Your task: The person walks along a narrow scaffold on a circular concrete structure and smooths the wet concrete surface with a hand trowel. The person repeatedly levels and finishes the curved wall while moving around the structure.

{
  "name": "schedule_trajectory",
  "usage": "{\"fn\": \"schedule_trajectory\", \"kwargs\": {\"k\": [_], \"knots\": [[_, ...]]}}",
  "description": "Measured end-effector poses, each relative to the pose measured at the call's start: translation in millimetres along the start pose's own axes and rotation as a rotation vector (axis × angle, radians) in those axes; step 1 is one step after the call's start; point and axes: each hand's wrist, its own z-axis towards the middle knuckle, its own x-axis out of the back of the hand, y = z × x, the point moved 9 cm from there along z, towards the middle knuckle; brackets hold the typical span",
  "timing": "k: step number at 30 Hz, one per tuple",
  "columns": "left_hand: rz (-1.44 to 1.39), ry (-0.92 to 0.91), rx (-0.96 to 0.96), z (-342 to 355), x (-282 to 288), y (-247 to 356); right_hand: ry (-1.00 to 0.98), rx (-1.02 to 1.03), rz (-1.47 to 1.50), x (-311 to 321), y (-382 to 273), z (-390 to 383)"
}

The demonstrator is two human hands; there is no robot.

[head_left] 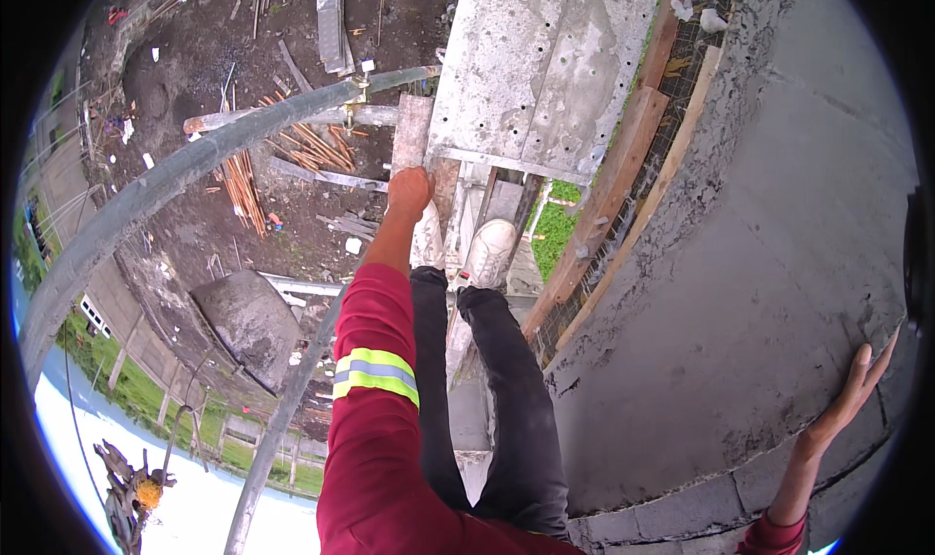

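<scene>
My left hand (411, 191) is closed in a fist in front of me, at the near end of a short, flat, cement-stained board (412, 131). Whether the fist grips that board or something hidden under the fingers cannot be made out. Far to the right, my right hand (857, 388) has its fingers stretched out against the smooth grey cement wall (711, 331). Nothing shows in its grasp. Below, my light shoes (490, 248) stand on narrow boards and metal pieces.
A perforated, cement-spattered metal platform (536, 63) lies ahead. Wooden planks (609, 200) and wire mesh run along the wall's edge. A grey scaffold pipe (224, 146) curves across the left. Far below, the ground holds scattered rods (243, 190); gaps beside my feet show grass (553, 229).
</scene>
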Motion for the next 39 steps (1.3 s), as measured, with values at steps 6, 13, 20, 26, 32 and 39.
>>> {"fn": "schedule_trajectory", "kwargs": {"k": [6,13,20,26,32,39], "knots": [[-0.079,0.043,0.100,-33,40,-31,0.020,0.023,-0.099,-2,-1,1],[-0.052,-0.212,0.283,-3,52,-112,0.061,0.033,-0.125,-1,0,-4],[-0.408,-0.114,0.317,-154,25,-81,0.074,0.062,-0.089,2,-7,-6],[-0.916,0.668,0.805,-437,136,-135,0.070,0.040,-0.139,4,3,-5],[-1.168,1.198,0.956,-574,205,-265,0.085,0.032,-0.195,5,6,-7],[-2.114,1.139,0.955,-454,161,-301,0.068,0.037,-0.177,0,7,-11]]}}
